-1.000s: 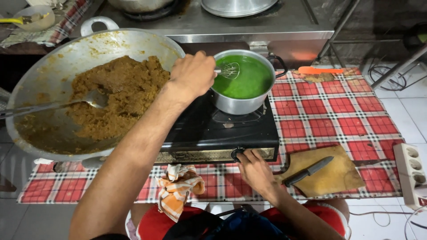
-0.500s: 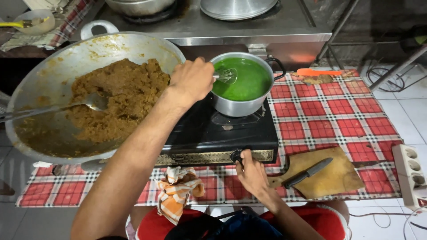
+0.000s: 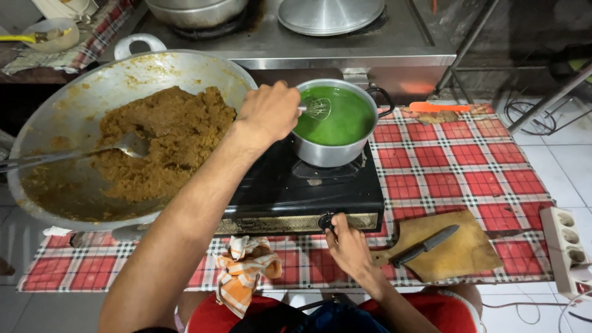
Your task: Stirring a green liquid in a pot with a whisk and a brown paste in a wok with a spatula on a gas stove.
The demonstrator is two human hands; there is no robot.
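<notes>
Green liquid in the steel pot [image 3: 336,154] is stirred by the left hand [image 3: 269,111] gripping a whisk [image 3: 317,108], while the right hand [image 3: 348,243], earlier lower, now pinches the stove knob [image 3: 325,221].

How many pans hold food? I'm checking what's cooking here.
2: the small pot of green liquid on the black stove, stirred by the left hand; the big wok of brown mash left of it. Other vessels behind are unclear.
</notes>
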